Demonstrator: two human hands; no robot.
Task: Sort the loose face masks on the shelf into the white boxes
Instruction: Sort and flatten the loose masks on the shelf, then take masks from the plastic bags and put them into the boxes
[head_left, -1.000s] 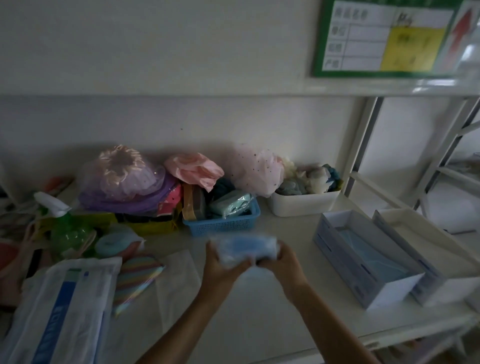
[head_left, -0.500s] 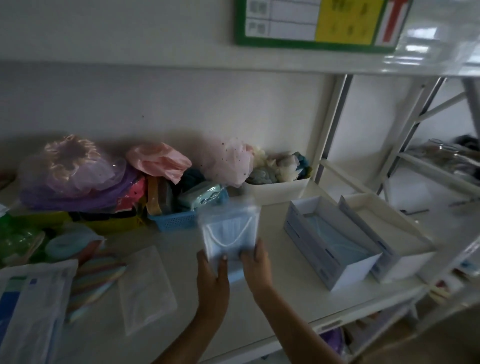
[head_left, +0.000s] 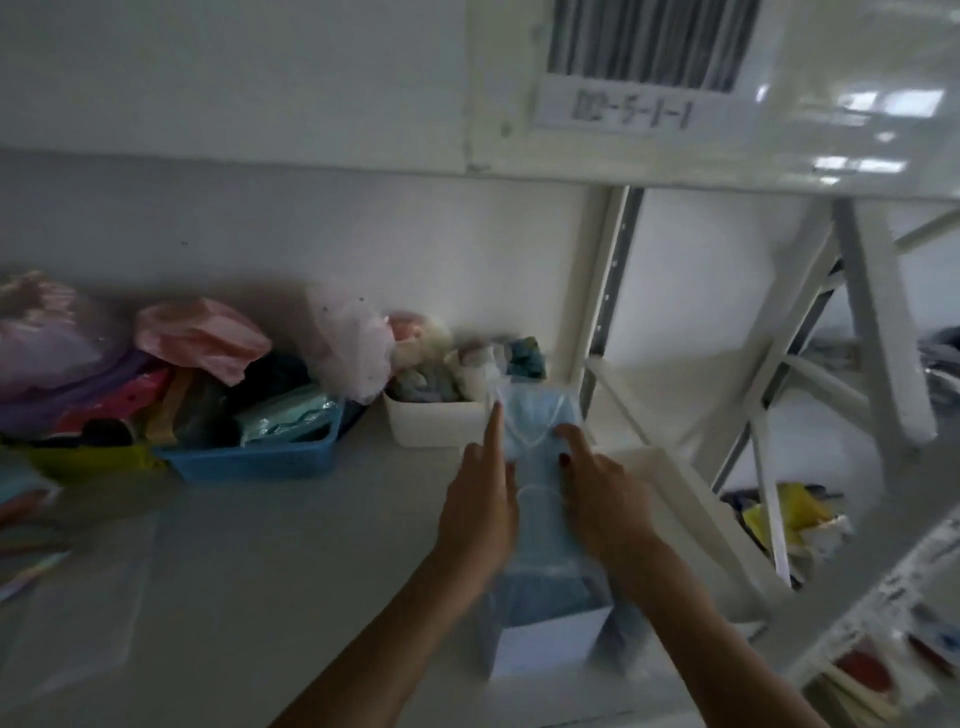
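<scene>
Mask pack: blue face masks in clear wrapper (head_left: 537, 447), white ear loops visible, held lengthwise above the near white box (head_left: 550, 644); far end up near the white tub, near end down over the box opening.
Near white box: open top, blue inside, white front face; on the shelf (head_left: 291, 545) at its front edge, directly under both hands.
Second white box: open white box (head_left: 670, 499) just right of the first, mostly hidden by the right forearm; contents not visible.
Left hand: left hand (head_left: 480, 512) on the pack's left edge, index finger straight and pointing up along the wrapper, other fingers curled round the edge; grip looks like a pinch on the pack, motion blur makes it a bit unsure.
Right hand: right hand (head_left: 605, 501) on the pack's right edge, thumb with dark nail on top of the wrapper, fingers underneath; grip pinching the pack.
White tub: white tub (head_left: 434, 423) behind the pack, holds soft mixed-colour items.
Blue basket: blue basket (head_left: 260, 457) left of the tub, teal packets inside.
Yellow basket: yellow basket (head_left: 88, 460) far left, pink and purple items piled above.
Loose wrapper: clear flat packet (head_left: 88, 597) lying on the shelf front left.
Label: barcode label (head_left: 641, 62) on the upper shelf edge.
</scene>
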